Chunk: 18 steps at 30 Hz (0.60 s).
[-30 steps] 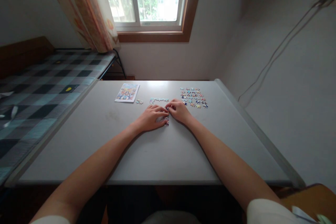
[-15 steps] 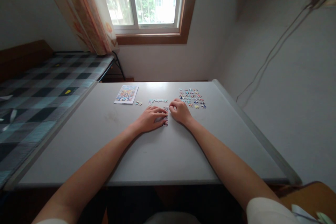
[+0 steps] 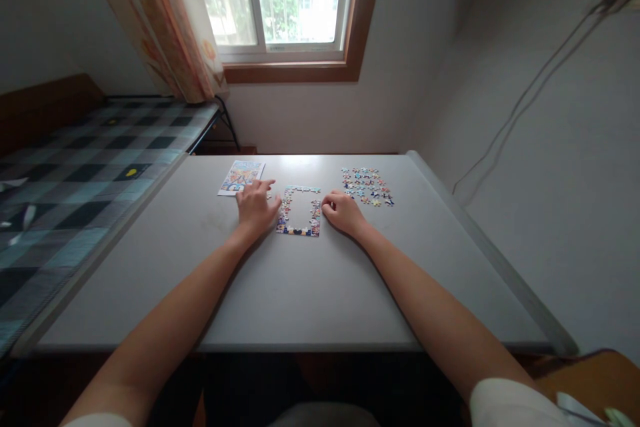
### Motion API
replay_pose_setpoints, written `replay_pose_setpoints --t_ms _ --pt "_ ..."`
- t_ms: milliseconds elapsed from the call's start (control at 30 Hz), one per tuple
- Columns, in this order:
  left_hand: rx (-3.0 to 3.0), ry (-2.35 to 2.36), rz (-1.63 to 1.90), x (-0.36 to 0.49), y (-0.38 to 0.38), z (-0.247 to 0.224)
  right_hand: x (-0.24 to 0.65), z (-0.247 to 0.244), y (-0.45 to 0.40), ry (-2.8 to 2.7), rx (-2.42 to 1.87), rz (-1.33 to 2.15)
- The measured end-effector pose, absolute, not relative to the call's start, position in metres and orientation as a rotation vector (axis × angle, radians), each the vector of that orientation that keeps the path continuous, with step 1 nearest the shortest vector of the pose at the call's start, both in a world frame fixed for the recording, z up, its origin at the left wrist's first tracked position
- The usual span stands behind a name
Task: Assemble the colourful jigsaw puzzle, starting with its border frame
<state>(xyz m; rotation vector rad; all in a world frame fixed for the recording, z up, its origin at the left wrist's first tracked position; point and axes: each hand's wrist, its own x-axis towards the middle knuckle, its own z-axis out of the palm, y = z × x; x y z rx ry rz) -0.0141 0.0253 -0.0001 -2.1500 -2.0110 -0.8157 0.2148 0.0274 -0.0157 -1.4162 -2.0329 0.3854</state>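
The left hand (image 3: 257, 207) is spread above the table (image 3: 300, 300), fingers reaching forward and thumb out toward the left side of the puzzle border (image 3: 299, 232); it holds nothing that can be seen, and whether the thumb touches the border is unclear. The right hand (image 3: 344, 212) is curled just beside the border's right side, thumb and index finger close together; whether a piece is pinched there cannot be told.

The puzzle border lies flat between the two hands, a rectangle of joined pieces around a bare middle. Its near edge is dark and yellow, its far edge pale blue.

Beyond the left hand lies a printed picture sheet (image 3: 242, 173), its near right corner overlapped by the fingers in this view. The same hand partly covers a few small pieces beside the sheet. Past the right hand, loose puzzle pieces (image 3: 376, 202) are spread in rough rows, and that hand stands between them and the border.

Farther out, a bed (image 3: 125, 140) with a checked cover runs along the table's left side. A curtain (image 3: 165, 27) hangs by the barred window (image 3: 300, 7), and a cable (image 3: 515, 110) trails down the right wall.
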Motion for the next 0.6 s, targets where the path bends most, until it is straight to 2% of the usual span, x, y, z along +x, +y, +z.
replay_pose_setpoints --t_ms 167,600 --pt "-1.929 -2.281 -0.722 -0.027 0.034 -0.002 0.215 -0.015 0.027 -2.034 -1.401 0.394" --pt "-1.983 -2.282 -0.745 -0.03 0.035 -0.005 0.214 -0.014 0.026 -2.031 -1.42 0.406"
